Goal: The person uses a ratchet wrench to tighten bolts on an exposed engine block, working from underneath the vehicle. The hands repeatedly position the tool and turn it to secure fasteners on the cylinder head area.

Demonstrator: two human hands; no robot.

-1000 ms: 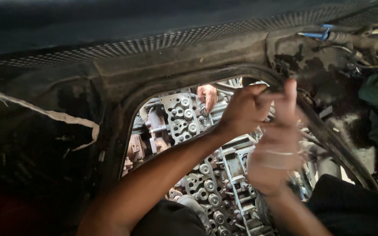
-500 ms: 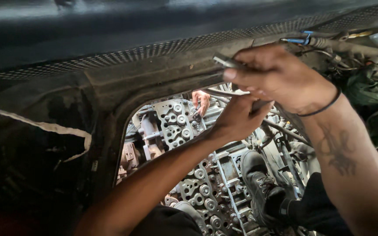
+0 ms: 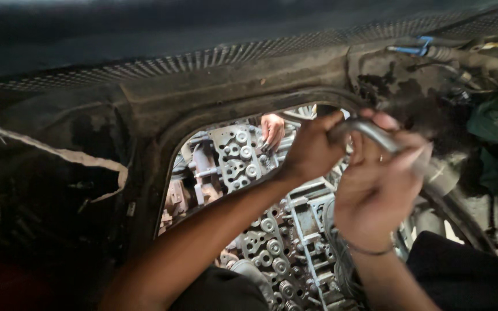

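My left hand (image 3: 312,148) reaches in from the lower left and closes on the upper end of a bent grey metal tool (image 3: 376,133) at the top edge of a dark rimmed opening (image 3: 162,167). To its right, my right hand (image 3: 378,187), with a thin band on the wrist, is wrapped around the same tool lower down and is blurred by motion. Behind both hands lies a grey metal valve body (image 3: 243,155) with several round ports and channels. Another person's hand (image 3: 272,128) touches that body from the far side.
Greasy dark sheet metal with a ribbed strip (image 3: 214,57) surrounds the opening. A pale torn strip (image 3: 82,158) hangs at the left. Hoses and a blue clip (image 3: 419,46) sit at the upper right, with green cloth (image 3: 494,124) below them. Dark clothing (image 3: 462,276) fills the lower right.
My right hand has come down from the upper rim to just right of my left hand, bringing the metal tool with it. My left hand stayed near the rim.
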